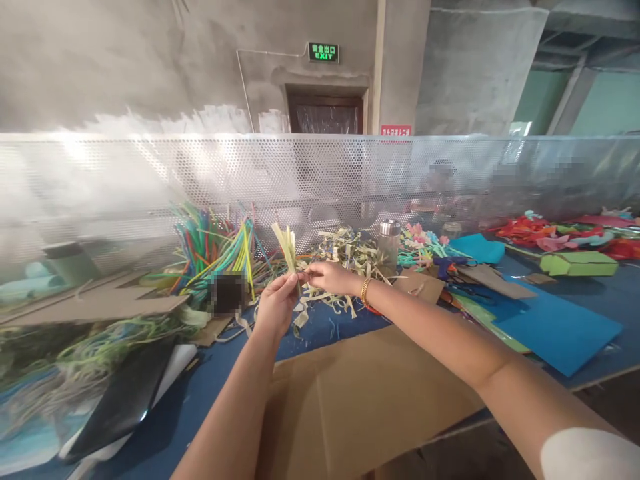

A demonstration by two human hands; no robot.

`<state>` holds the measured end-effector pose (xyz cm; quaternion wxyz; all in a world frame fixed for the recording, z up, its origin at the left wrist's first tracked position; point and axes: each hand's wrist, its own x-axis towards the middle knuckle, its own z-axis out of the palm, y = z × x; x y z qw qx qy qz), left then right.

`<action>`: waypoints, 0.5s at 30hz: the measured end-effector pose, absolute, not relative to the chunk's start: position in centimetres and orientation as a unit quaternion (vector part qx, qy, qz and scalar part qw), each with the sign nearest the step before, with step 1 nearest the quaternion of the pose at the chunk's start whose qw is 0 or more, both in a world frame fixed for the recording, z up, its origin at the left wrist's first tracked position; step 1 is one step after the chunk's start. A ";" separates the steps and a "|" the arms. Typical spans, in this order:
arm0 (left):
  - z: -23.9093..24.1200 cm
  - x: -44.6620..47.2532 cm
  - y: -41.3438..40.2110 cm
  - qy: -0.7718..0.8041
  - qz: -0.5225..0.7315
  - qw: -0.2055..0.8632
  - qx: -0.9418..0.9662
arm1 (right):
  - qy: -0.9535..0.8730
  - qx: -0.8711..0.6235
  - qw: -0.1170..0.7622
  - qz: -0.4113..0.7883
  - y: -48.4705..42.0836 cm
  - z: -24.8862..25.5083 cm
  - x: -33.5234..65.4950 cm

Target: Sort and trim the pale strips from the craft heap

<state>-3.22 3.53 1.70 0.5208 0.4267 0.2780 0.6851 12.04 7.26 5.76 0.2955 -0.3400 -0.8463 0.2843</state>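
My left hand point(278, 299) is closed round the lower end of an upright bundle of pale yellow-green strips point(286, 245), whose loose tips fan out above the fingers. Beside it, at the bundle's right side, my right hand point(330, 277) is pinched shut. Whatever lies between its fingertips is too small to make out. A gold bracelet point(365, 291) circles the right wrist. Just behind the hands, a tangled heap of pale crinkled strips point(353, 250) covers part of the blue tabletop point(325, 332). Under my forearms lies a brown cardboard sheet point(370, 393).
Colourful thin stems point(205, 243) lie behind on the left, near a brown cardboard piece point(100, 297). A clear bottle point(389, 245) stands behind the right hand. Rightward are blue sheets point(560, 333), scissors point(465, 293) and a green box point(579, 264). A perforated metal screen point(225, 170) bounds the table's back.
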 end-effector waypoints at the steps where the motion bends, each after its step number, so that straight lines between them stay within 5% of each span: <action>1: 1.7 -3.3 3.5 0.280 0.683 0.523 0.425 | -0.841 -0.348 0.302 0.284 7.2 5.6 12.1; 10: 1.5 -3.1 3.5 0.307 0.657 0.535 0.433 | -0.671 -0.443 0.512 0.303 10.8 8.1 17.3; 15: 0.6 -4.2 4.5 0.392 0.675 0.495 0.381 | -0.580 -0.490 0.614 0.216 12.1 11.7 21.0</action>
